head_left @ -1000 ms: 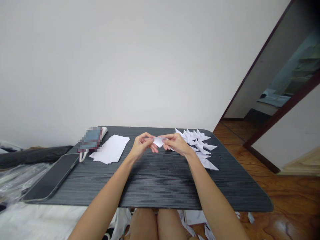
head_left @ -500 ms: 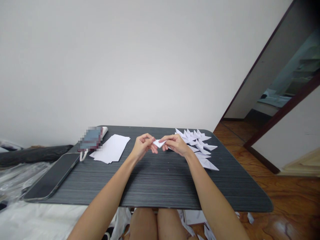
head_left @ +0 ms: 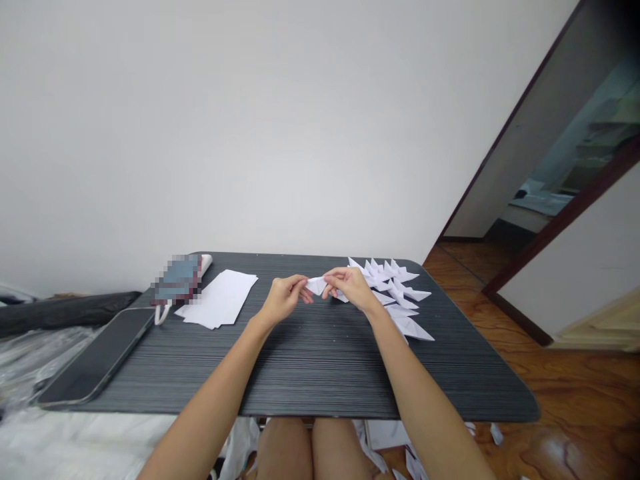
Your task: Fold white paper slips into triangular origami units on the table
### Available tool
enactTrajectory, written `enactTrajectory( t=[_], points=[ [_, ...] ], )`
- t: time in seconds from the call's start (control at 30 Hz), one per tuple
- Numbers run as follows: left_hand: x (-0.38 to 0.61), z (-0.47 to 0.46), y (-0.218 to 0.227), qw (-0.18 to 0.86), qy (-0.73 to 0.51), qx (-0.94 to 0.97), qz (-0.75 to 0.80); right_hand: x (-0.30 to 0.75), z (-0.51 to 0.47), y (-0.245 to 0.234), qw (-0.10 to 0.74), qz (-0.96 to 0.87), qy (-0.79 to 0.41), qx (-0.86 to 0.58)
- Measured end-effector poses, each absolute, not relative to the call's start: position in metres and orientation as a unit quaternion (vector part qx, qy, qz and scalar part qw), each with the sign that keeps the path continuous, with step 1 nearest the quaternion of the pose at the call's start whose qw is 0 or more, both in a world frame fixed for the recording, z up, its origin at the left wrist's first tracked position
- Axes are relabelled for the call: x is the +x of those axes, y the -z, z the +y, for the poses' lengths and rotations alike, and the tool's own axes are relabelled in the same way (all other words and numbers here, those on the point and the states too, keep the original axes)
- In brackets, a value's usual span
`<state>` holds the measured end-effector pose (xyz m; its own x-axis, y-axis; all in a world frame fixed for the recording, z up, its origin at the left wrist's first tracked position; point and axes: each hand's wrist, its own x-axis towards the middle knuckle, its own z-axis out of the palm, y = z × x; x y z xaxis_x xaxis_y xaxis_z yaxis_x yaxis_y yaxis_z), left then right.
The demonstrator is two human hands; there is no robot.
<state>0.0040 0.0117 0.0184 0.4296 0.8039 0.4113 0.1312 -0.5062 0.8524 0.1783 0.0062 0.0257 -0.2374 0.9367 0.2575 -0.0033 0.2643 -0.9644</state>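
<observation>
Between my two hands a small folded white paper (head_left: 316, 286) is held above the middle of the dark table (head_left: 320, 373). My left hand (head_left: 286, 297) pinches its left corner between thumb and fingers. On the other side, my right hand (head_left: 349, 287) grips the right corner the same way, its fingertips hiding that end. Just right of my right hand lie several folded white paper boats (head_left: 395, 287), grouped at the table's right side. A stack of flat white paper sheets (head_left: 220, 300) rests left of my left hand.
A phone (head_left: 97, 357) lies along the table's left edge. Behind it is a blurred-out item (head_left: 177, 279) with a white cable (head_left: 161, 313). A white wall (head_left: 300, 133) stands directly behind the table. Paper scraps (head_left: 496, 434) lie on the wooden floor.
The folded paper is stretched out wider between my hands, and its front face now shows more. My left fingers have shifted to its outer corner. The view has moved slightly.
</observation>
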Motion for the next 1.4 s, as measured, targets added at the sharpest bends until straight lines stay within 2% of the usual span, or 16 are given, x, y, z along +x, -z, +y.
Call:
enactTrajectory(
  t=[0.37,0.63,0.9,1.0,1.17,1.23,1.4],
  points=[
    [0.004,0.004,-0.021,0.294,-0.368,0.811,0.347,0.163,0.002,-0.024,0.482,-0.643,-0.451,-0.388],
    [0.007,0.005,-0.02,0.275,-0.348,0.823,0.355,0.161,0.002,-0.02,0.465,-0.653,-0.418,-0.427],
    [0.005,0.004,-0.02,0.278,-0.34,0.827,0.351,0.152,-0.001,-0.016,0.437,-0.667,-0.445,-0.407],
    [0.006,0.007,-0.016,0.318,-0.359,0.8,0.361,0.154,0.0,-0.017,0.44,-0.661,-0.459,-0.399],
    [0.006,0.018,-0.011,0.512,-0.349,0.718,0.318,0.164,0.007,-0.017,0.442,-0.649,-0.475,-0.397],
    [0.006,0.021,-0.01,0.559,-0.362,0.683,0.299,0.165,0.009,-0.016,0.446,-0.653,-0.473,-0.388],
    [0.007,0.024,-0.007,0.537,-0.484,0.617,0.312,0.155,0.011,-0.01,0.516,-0.64,-0.392,-0.414]
  ],
)
